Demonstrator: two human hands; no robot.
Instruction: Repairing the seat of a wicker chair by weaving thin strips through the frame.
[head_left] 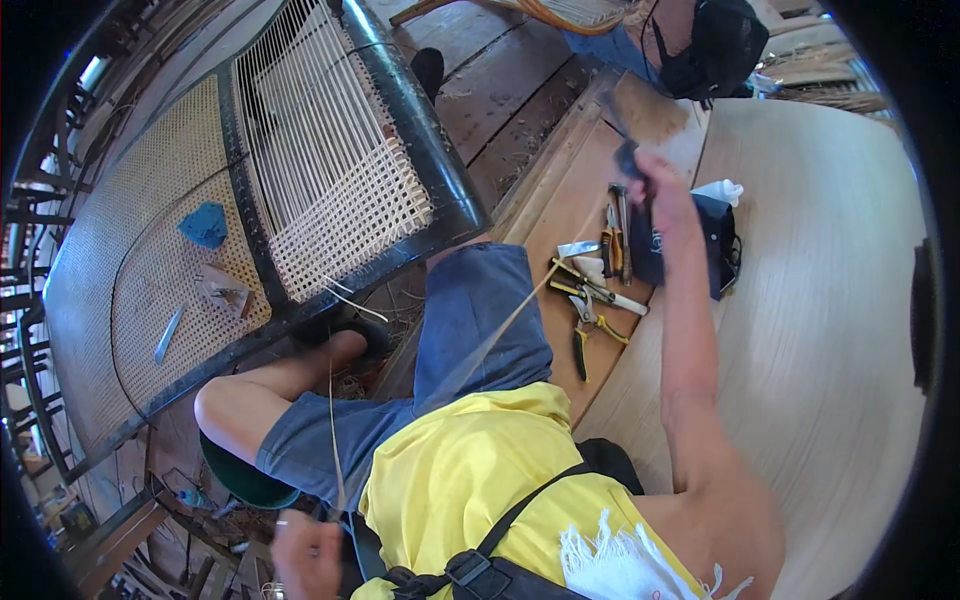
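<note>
On the right, my right hand [668, 188] is raised above the wooden boards, closed around a dark-handled tool [627, 158] whose far end is smeared by motion. My left hand [306, 556] is low beside my hip, fingers curled in; what they hold, if anything, is unclear. A thin cane strand [334, 420] hangs down close above it. Another pale strand [510, 318], partly blurred, slants across my thigh. In front of me leans a black-framed panel [440, 165] with half-woven cane [345, 210] on one side and finished cane webbing [165, 270] on the other.
Pliers [608, 240], yellow-handled pruning shears [582, 330] and other hand tools lie right of my thigh. Beside them is a dark pouch [715, 240]. A blue cloth [204, 225] and a blade-like piece [169, 335] rest on the webbing. Another person [670, 35] sits at the top.
</note>
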